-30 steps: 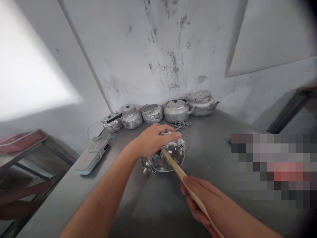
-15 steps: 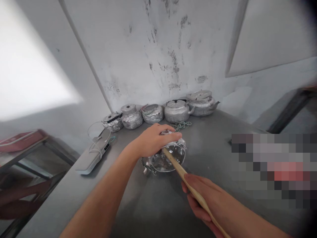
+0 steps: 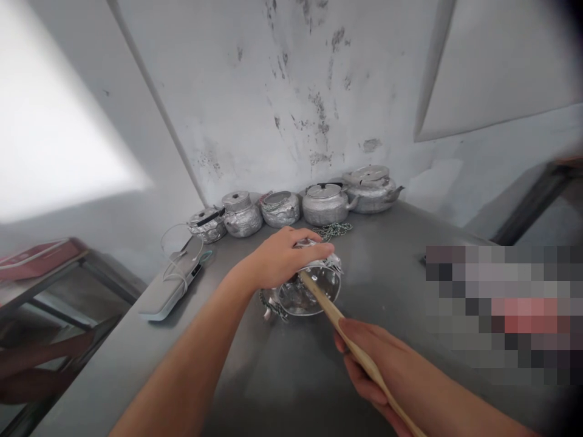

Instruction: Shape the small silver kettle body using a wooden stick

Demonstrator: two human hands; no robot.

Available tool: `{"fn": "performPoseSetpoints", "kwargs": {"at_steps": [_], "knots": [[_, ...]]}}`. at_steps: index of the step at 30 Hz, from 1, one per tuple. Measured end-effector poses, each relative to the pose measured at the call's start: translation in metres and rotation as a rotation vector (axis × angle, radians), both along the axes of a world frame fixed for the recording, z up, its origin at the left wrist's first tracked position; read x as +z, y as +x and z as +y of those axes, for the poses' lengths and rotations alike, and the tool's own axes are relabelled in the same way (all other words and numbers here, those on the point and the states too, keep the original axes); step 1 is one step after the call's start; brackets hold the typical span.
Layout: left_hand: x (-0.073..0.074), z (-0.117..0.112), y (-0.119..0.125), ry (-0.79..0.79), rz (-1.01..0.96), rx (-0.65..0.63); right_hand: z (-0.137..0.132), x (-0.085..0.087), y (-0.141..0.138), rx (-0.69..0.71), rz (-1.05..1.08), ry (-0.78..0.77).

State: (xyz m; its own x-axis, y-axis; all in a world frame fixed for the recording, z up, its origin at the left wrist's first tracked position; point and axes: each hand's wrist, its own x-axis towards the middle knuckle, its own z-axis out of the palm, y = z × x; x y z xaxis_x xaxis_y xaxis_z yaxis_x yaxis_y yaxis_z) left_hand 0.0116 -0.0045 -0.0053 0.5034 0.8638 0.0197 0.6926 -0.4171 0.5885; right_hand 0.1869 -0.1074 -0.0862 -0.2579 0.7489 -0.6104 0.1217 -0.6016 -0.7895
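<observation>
The steel table (image 3: 401,255) is filling the view, with a row of kettles (image 3: 325,203) lined up at its far edge against the stained wall. Near the middle, a tipped kettle (image 3: 303,297) is lying on its side, open mouth facing the camera. The left hand (image 3: 282,258) is spreading over its top, fingers curling down and pinning it. The right hand (image 3: 378,364) is wrapping fully around a wooden stick (image 3: 328,306), whose tip is sitting at the mouth's rim, possibly just inside, since glare is hiding it. Over the last second the right hand is creeping slightly toward the kettle. The kettle and the left hand are barely budging, so the stick work is carrying on in place.
</observation>
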Motion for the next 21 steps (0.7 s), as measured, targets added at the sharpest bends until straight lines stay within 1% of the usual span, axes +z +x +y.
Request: {"fn": "performPoseSetpoints", "kwargs": {"at_steps": [7, 12, 17, 21], "knots": [[0.0001, -0.0003, 0.0007, -0.014, 0.016, 0.028, 0.0001, 0.0001, 0.0, 0.004, 0.012, -0.005], [0.0008, -0.0007, 0.0017, 0.004, 0.018, -0.004, 0.0009, -0.0017, 0.0006, 0.015, 0.004, -0.026], [0.0002, -0.0002, 0.0006, 0.003, 0.021, 0.02, -0.0008, -0.0001, 0.0006, 0.025, 0.024, -0.011], [0.0004, -0.0004, 0.0004, 0.006, 0.016, 0.002, -0.0008, -0.0002, 0.0009, 0.018, 0.027, -0.006]]}}
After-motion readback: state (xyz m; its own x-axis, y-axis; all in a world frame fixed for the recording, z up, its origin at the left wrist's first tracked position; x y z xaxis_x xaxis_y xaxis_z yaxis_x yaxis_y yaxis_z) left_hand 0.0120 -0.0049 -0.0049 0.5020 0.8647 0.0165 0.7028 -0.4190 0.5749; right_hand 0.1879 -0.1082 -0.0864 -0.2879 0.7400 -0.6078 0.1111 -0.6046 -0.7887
